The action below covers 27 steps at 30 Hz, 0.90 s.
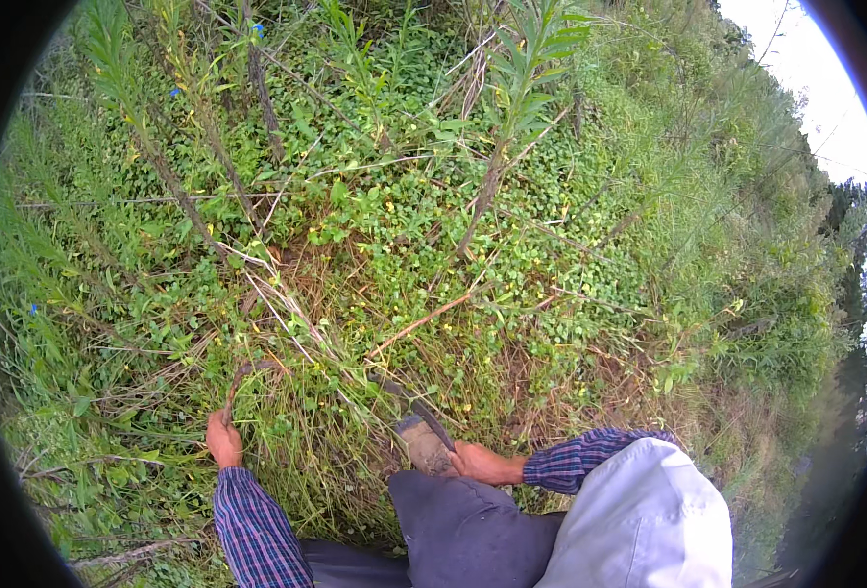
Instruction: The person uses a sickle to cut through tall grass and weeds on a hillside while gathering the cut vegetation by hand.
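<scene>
My left hand is closed around a curved, hooked wooden stick. Its bent end reaches into the grass and low weeds in front of me. My right hand grips a long, dark, narrow tool that looks like a machete. The tool slants up and left, and its far end is partly lost among stems. Just beside and behind it is the toe of my muddy boot. Pale dry stalks lie between the two tools.
Upright woody stems with narrow leaves rise ahead, with another bare stem farther left. Leafy ground cover spreads between them. A reddish dry stalk leans across the middle. Dense brush lines the right. My bent knee sits low in front.
</scene>
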{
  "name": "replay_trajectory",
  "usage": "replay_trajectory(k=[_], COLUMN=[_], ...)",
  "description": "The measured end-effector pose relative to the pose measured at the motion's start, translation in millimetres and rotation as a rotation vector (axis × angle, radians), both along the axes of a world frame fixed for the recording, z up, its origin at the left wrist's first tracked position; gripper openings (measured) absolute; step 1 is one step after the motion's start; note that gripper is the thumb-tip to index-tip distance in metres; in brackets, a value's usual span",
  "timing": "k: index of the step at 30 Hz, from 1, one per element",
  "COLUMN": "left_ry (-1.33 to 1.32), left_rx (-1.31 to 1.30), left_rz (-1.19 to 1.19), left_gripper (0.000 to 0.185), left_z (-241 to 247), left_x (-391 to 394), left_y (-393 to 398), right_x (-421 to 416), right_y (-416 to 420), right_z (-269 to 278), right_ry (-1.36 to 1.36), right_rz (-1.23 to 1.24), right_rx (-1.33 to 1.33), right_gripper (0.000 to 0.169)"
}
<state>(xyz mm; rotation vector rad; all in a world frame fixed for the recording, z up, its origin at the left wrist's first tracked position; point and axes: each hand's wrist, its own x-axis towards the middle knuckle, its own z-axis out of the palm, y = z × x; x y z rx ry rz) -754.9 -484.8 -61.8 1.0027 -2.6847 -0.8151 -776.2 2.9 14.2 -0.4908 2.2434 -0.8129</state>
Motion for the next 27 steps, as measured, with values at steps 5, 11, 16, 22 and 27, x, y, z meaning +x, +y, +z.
replay_trajectory(k=[5, 11, 16, 22, 27], left_ry=[0.053, 0.167, 0.309, 0.466, 0.402], left_rx=[-0.034, -0.004, 0.079, -0.012, -0.228], left_rz=[0.011, 0.026, 0.091, 0.191, 0.02], left_gripper=[0.016, 0.014, 0.022, 0.033, 0.038], left_z=[-11, -18, 13, 62, 133], left_x=[14, 7, 16, 38, 2], left_y=[-25, -8, 3, 6, 62], right_x=[-57, -126, -59, -34, -65], right_y=[-39, -156, -248, -220, -211], right_z=[46, 21, -19, -26, -29], right_ry=[-0.197, -0.328, -0.313, -0.061, -0.16], right_rz=[0.013, -0.566, -0.139, 0.455, 0.369], right_rx=[0.031, -0.626, -0.439, -0.118, -0.079], right_gripper=[0.027, 0.022, 0.018, 0.02, 0.022])
